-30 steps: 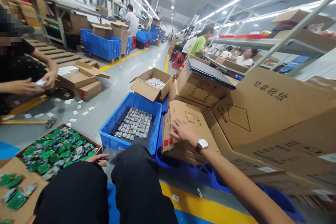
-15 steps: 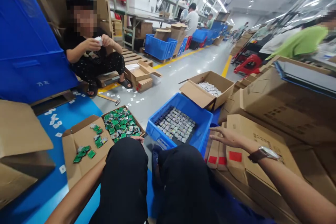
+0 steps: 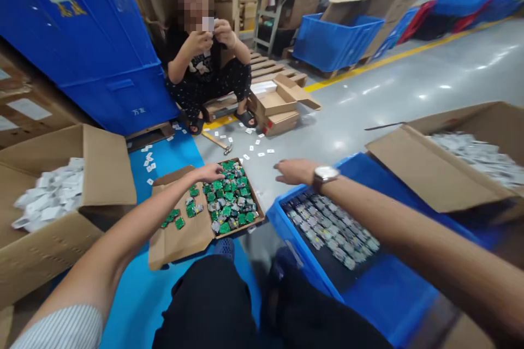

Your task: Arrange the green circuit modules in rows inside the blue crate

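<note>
Right hand has swung off the brown cartons on the right to above the floor by the blue bin; left hand has come out from behind the knee to the far side of the shallow carton, view turned left too. Green circuit boards fill that carton in a jumbled heap: bright green faces mixed with grey component sides, small yellow spots, lying at all angles. A few more sit loose on its opened-out flap. Left fingers are bent over the heap's upper-left corner, can't tell if they grip a board. Right fingers are stretched forward and slightly apart, nothing visible in them, wristwatch on that arm. Blue bin under that forearm holds greyish boards in neat rows on a dark base
</note>
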`<state>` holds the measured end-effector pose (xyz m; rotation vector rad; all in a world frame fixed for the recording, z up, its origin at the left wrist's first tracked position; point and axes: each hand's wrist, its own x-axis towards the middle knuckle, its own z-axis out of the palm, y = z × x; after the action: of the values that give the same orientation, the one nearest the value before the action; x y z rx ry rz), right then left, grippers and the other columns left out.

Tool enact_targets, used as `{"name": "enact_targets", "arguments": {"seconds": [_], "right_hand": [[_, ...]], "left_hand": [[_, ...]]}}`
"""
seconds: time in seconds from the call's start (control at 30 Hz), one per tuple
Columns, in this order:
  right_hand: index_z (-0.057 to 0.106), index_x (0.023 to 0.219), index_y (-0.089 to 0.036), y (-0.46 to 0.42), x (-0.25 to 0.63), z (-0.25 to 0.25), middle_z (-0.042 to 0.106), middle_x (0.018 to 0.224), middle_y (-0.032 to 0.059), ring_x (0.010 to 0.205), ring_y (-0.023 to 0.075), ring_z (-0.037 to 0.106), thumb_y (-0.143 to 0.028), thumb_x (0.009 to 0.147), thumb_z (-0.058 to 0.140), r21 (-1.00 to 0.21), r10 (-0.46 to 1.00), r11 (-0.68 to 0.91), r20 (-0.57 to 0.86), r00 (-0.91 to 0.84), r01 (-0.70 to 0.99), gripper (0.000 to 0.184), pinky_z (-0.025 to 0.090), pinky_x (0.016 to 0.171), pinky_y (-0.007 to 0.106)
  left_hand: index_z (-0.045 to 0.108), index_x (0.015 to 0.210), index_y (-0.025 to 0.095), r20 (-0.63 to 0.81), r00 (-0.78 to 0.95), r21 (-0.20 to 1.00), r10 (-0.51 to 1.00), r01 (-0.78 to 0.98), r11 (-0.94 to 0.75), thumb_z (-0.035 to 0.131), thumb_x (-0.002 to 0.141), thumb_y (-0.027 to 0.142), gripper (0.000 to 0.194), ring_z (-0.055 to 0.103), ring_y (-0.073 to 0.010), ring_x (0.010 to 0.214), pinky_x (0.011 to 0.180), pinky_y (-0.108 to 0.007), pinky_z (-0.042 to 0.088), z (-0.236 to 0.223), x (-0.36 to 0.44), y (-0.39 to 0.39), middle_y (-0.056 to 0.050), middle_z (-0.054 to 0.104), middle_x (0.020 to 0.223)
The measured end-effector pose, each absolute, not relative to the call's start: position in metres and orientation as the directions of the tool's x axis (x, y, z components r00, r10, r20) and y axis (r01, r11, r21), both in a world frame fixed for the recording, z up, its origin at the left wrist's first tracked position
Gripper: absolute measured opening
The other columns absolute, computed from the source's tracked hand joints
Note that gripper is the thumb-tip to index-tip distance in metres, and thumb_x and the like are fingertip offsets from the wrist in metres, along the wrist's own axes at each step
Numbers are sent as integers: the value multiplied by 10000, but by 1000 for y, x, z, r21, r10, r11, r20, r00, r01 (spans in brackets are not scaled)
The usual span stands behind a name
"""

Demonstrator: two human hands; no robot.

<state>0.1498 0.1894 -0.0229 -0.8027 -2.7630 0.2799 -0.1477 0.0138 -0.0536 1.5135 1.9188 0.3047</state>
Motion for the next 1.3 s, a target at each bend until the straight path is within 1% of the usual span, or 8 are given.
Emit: {"name": "enact_targets", "arguments": {"seconds": [0.13, 0.23, 0.4, 0.53, 0.7, 0.97, 1.13, 1.3], "right_hand": [[769, 987, -184, 145, 62, -95, 773, 1041, 158, 968, 277, 735, -311, 820, 689, -247, 315, 877, -350, -882, 412, 224, 548, 825, 356], [768, 1033, -159, 99, 50, -142, 768, 1039, 189, 999, 296, 734, -212, 846, 640, -287, 304, 839, -455, -837, 461, 233, 556, 839, 363], [630, 1296, -21, 55, 84, -213, 619, 1305, 333, 1276, 382, 588, -79, 839, 540, -239, 502, 769, -347, -792, 592, 469, 501, 978, 496], [478, 1444, -44, 63, 103, -249, 496, 1486, 272, 1414, 320, 444, -47, 821, 532, -277, 572, 717, -290, -767, 639, 625, 415, 1086, 425], [466, 1413, -77, 72, 104, -254, 597, 1321, 207, 1249, 277, 514, -28, 843, 483, -298, 583, 694, -300, -755, 655, 572, 412, 1027, 344], [595, 1217, -150, 65, 104, -253, 569, 1300, 196, 1220, 310, 476, -141, 921, 480, -259, 561, 722, -322, -762, 641, 318, 376, 985, 405], [614, 1160, -119, 68, 101, -257, 652, 1060, 184, 1045, 300, 555, -149, 925, 475, -228, 571, 723, -334, -750, 652, 274, 391, 919, 400], [582, 1269, -167, 66, 115, -262, 676, 1117, 152, 1091, 296, 579, -237, 951, 475, -431, 719, 541, -208, -663, 722, 342, 414, 955, 417]], "left_hand": [[716, 1088, 180, -440, -8, 429, 898, 877, 218, 684, 814, 399, 352, 660, -281, 1045, 887, -309, 508, -97, -135, 46, -101, 745, 1135], [721, 1052, 192, -520, 53, 364, 853, 917, 165, 693, 793, 346, 303, 674, -280, 1020, 874, -323, 523, -143, -116, 53, -99, 754, 1085], [700, 1045, 216, -579, 104, 316, 808, 943, 105, 691, 778, 287, 276, 676, -295, 1011, 852, -356, 550, -202, -81, 47, -108, 735, 1013], [637, 1125, 187, -545, 108, 316, 831, 945, 84, 700, 763, 214, 369, 613, -333, 1144, 965, -424, 521, -228, -56, 47, -165, 637, 1185], [478, 1300, 168, -505, 54, 347, 861, 926, 145, 729, 772, 276, 595, 589, -324, 1172, 1002, -437, 508, -243, -44, 33, -169, 483, 1320], [471, 1202, 214, -481, -14, 411, 877, 880, 239, 680, 800, 273, 457, 594, -288, 1119, 955, -440, 526, -257, -47, 7, -131, 440, 1347], [464, 1271, 213, -469, -14, 441, 883, 863, 247, 596, 817, 208, 473, 551, -307, 1162, 966, -441, 506, -255, -42, 10, -124, 540, 1230], [507, 1267, 220, -453, -69, 467, 889, 831, 303, 545, 790, 127, 488, 524, -288, 1183, 1018, -422, 477, -254, -43, 2, -119, 534, 1225]]}}
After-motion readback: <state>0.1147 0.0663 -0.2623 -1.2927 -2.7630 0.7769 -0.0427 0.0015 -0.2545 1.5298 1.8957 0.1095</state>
